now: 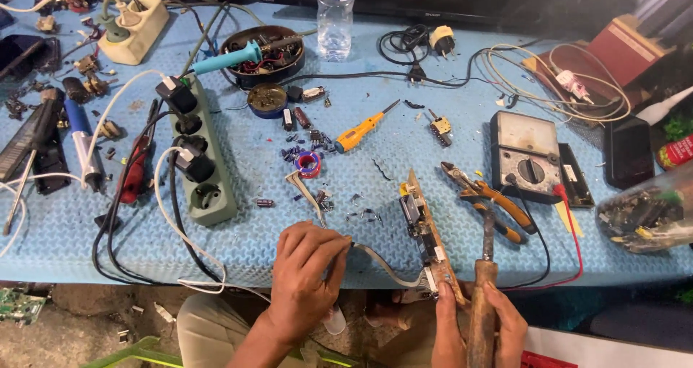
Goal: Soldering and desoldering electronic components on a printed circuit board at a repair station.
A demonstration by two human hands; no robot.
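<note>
Left hand (307,267) pinched shut on the grey ribbon cable (382,261) near the table (253,245) edge, pulling it taut toward the circuit board (427,227). Right hand (473,325) wrapped around the wooden-handled soldering iron (485,281), fingertips also steadying the board's lower end, standing on edge. Best to keep the cable tension gentle and the board propped firm. Can't make out the iron's tip or the joint itself; wrists cut off at the bottom.
</note>
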